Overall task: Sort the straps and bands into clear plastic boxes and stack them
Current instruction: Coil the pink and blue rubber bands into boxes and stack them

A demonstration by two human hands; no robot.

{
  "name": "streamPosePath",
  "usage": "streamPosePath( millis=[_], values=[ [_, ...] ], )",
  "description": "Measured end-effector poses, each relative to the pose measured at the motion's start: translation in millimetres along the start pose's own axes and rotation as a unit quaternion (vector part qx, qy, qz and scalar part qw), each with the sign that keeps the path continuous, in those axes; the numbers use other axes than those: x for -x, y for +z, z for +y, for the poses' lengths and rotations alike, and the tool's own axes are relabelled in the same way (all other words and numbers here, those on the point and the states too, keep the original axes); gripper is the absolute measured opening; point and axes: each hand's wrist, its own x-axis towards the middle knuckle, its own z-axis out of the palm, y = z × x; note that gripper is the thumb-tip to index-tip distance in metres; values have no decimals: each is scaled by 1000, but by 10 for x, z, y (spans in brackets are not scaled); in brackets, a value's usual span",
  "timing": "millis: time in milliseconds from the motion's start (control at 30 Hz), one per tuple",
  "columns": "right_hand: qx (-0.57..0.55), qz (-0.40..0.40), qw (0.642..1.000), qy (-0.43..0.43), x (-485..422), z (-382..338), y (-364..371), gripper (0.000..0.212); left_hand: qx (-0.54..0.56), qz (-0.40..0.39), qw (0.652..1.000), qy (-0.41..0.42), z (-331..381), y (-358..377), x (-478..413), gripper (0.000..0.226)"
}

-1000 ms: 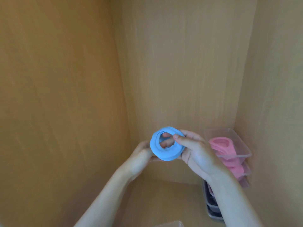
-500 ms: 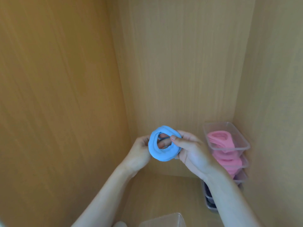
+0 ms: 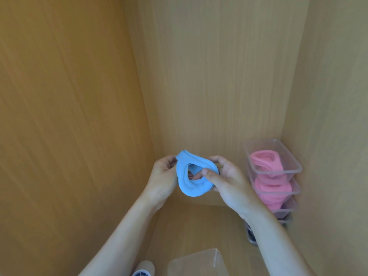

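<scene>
Since the earlier frame, the blue band [image 3: 185,186] has changed from a round coil to a flattened teardrop loop, and more of the loose clear box [image 3: 195,263] shows at the bottom edge. Both hands hold the band in mid-air before the wooden back panel [image 3: 219,76]. The left hand [image 3: 163,176] curls round its left edge. The right hand [image 3: 227,180] pinches its right side, thumb on the front. In the right corner, stacked clear boxes [image 3: 278,173] contain pink bands [image 3: 262,159].
</scene>
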Motion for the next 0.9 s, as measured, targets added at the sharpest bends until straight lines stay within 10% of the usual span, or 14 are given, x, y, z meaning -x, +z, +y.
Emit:
streamPosePath(
  millis=[600, 900],
  values=[
    [285, 158, 940, -105, 31, 346, -16, 13, 188, -10, 981, -42, -185, -80, 39, 25],
    [75, 90, 991, -59, 50, 442, 8, 17, 237, -116, 959, -99, -386, -23, 127, 33]
  ],
)
